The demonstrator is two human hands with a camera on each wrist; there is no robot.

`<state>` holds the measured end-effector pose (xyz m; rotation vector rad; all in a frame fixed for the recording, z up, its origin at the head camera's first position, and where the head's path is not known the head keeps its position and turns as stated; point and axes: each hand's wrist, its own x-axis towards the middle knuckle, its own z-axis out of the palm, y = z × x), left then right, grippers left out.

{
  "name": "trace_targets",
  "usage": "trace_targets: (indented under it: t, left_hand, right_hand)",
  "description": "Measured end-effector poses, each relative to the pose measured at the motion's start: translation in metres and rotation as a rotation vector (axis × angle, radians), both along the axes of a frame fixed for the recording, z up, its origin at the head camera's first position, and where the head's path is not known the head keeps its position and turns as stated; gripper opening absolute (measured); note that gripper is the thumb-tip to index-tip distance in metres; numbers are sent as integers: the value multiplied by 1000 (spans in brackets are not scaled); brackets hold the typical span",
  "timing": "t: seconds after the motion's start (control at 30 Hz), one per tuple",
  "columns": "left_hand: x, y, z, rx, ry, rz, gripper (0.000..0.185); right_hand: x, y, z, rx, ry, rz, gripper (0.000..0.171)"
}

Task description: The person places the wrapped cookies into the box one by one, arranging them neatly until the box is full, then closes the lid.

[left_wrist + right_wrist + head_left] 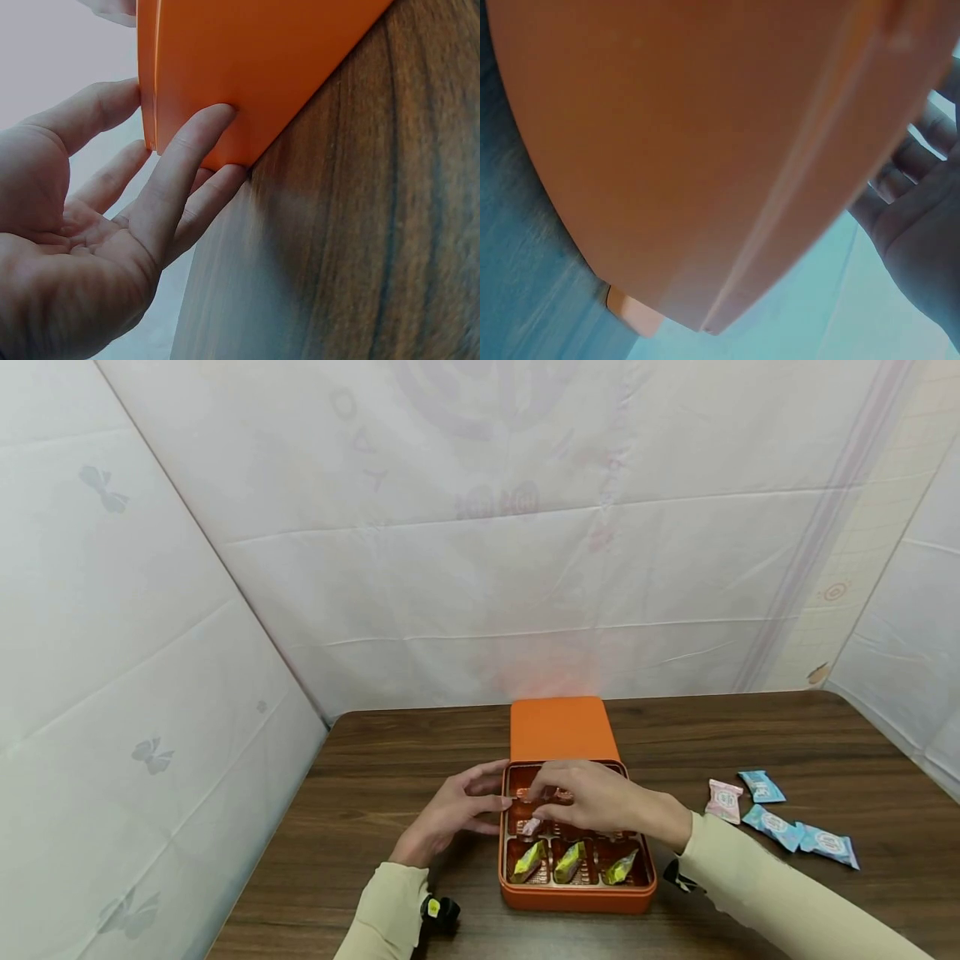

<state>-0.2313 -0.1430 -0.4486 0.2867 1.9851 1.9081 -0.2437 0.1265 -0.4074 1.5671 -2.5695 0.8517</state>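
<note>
Orange box (576, 893), wrapped candies (772, 827) beside, print unreadable

A bright orange box (577, 893) sits on the dark brown wood-grain table (360, 793); yellow-green wrapped sweets (528, 862) inside, pale blue (772, 827) and pink (724, 800) ones beside.

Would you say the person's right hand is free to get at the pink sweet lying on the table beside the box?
Probably yes: the pink sweet lies uncovered on the table right of the box, near the right hand.
</note>
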Motion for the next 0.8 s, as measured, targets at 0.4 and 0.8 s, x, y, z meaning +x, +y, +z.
trace_targets:
  t: [0.4,0.8]
  left_hand:
    - [0,0,0,0,-7,6,65]
    - [0,0,-2,3,2,3,67]
  right_hand:
    - [0,13,2,-70,21,-32,18]
    - [1,33,6,-79,45,-107,19]
